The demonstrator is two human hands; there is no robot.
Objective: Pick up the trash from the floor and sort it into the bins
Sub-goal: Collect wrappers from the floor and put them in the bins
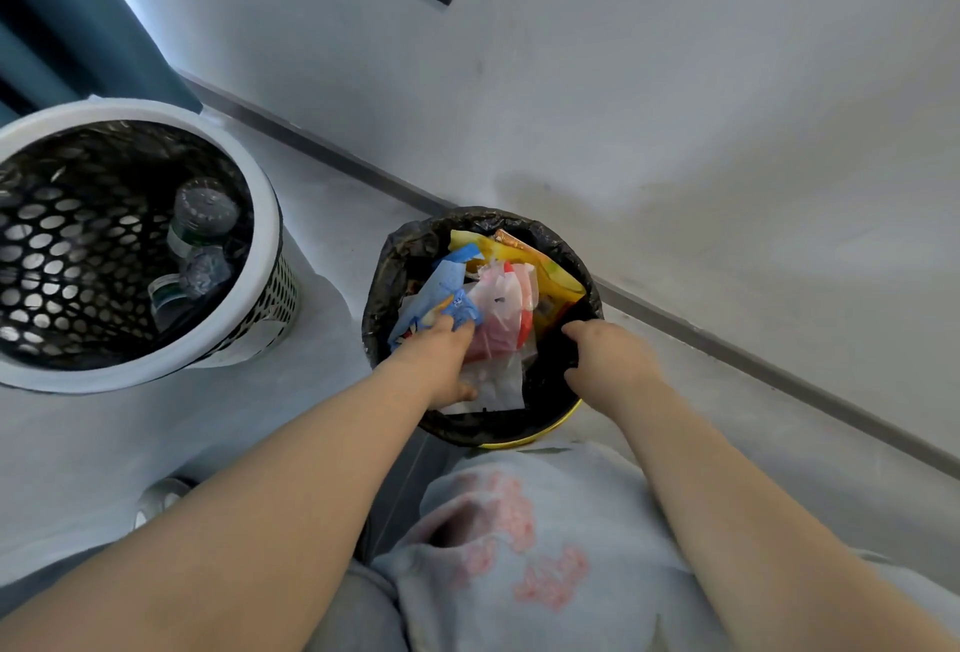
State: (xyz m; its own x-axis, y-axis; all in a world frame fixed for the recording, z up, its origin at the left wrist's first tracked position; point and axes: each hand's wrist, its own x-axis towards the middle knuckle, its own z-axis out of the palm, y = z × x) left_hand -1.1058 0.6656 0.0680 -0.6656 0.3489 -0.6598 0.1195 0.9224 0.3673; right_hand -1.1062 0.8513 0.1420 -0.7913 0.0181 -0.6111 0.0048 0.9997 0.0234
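Though pale grey, floor (332, 194) beside wall (675, 106).

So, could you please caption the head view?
Left hand grips wrappers in the black-lined bin; right hand holds its rim.

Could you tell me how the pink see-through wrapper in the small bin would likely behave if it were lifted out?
The pink wrapper looks like thin, creased film, so it is probably floppy and very light. Its glossy surface may be slippery, so pinching should hold best. It lies among other wrappers in the small bin, so neighbours might drag along.
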